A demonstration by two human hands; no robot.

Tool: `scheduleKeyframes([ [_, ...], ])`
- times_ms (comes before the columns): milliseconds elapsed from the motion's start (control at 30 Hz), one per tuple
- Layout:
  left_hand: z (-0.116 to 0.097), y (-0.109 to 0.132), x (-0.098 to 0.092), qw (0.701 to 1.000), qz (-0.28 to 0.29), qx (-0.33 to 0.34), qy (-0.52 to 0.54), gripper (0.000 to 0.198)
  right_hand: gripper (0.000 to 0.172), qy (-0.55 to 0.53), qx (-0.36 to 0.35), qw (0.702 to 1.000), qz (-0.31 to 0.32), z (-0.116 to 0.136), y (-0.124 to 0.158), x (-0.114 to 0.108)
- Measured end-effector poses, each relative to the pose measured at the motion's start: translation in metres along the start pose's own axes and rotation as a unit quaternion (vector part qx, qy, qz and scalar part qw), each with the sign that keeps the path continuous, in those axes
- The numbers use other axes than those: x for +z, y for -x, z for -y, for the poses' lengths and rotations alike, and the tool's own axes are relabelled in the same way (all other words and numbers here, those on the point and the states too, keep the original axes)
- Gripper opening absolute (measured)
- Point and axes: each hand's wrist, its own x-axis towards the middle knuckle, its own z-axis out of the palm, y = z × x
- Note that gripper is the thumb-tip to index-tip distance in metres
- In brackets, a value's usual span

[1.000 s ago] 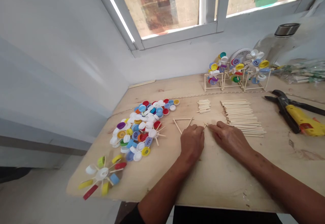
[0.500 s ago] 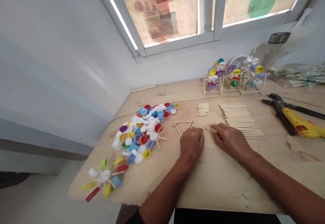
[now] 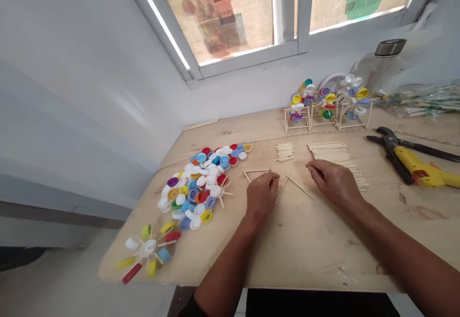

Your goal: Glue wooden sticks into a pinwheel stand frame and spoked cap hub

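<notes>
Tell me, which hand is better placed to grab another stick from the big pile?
Probably the right hand. It looks empty and sits right beside the big pile of sticks, while the left hand is farther away, at the stick triangle.

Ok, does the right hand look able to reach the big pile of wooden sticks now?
Probably yes: the right hand lies just beside the wooden sticks, with nothing between them.
</notes>
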Motion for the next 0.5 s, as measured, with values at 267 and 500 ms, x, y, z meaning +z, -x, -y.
scheduleKeyframes([
  [267,-0.001,0.000,0.000,0.999,-0.022,0.002,0.028,0.019,0.027,-0.054,0.059,0.997,-0.007,0.001,-0.006,-0.007],
  [500,0.000,0.002,0.003,0.999,-0.009,0.016,0.046,0.021,0.016,-0.247,0.181,0.951,-0.040,-0.006,-0.017,-0.042],
])
